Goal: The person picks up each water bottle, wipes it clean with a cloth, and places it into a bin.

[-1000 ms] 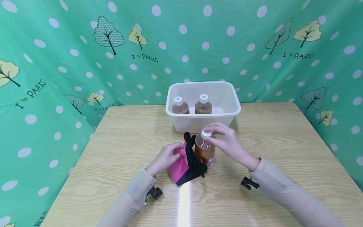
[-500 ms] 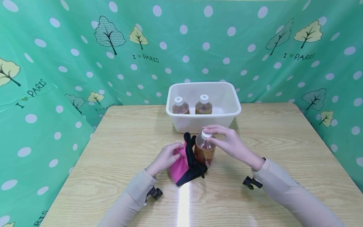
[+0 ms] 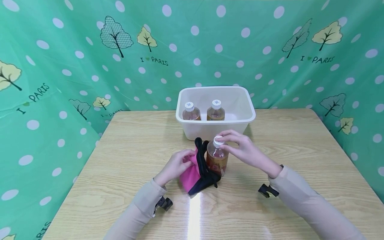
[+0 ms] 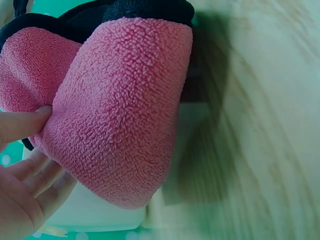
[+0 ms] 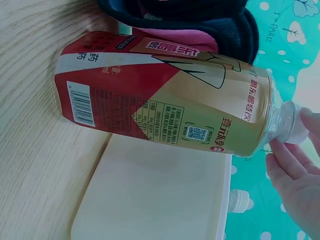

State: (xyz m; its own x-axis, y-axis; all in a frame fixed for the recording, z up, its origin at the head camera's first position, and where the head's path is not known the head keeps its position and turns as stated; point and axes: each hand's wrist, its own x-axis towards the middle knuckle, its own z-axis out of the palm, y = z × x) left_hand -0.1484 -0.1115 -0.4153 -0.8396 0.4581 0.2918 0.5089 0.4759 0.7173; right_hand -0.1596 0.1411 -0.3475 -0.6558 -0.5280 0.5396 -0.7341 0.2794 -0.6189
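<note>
My left hand (image 3: 177, 167) pinches a fold of a pink towel-like cloth (image 3: 190, 178) with wide black edging. In the left wrist view the thumb presses the fleecy cloth (image 4: 120, 110) against the fingers behind it. Right beside its black edge stands an upright drink bottle (image 3: 216, 163) with a white cap and amber contents. My right hand (image 3: 241, 149) grips that bottle by the cap from above. The right wrist view shows the bottle's red and gold label (image 5: 155, 95), with the cloth's black edging (image 5: 200, 30) close along one side.
Behind the bottle a white plastic bin (image 3: 214, 128) holds two similar capped bottles, a left one (image 3: 191, 113) and a right one (image 3: 215, 113). A green dotted curtain (image 3: 210, 50) hangs behind the wooden table (image 3: 135, 143).
The bottle has turned slightly about its upright axis under my right hand, so its label shows differently. The cloth has shifted a little to the right. My left hand stays nearly still.
</note>
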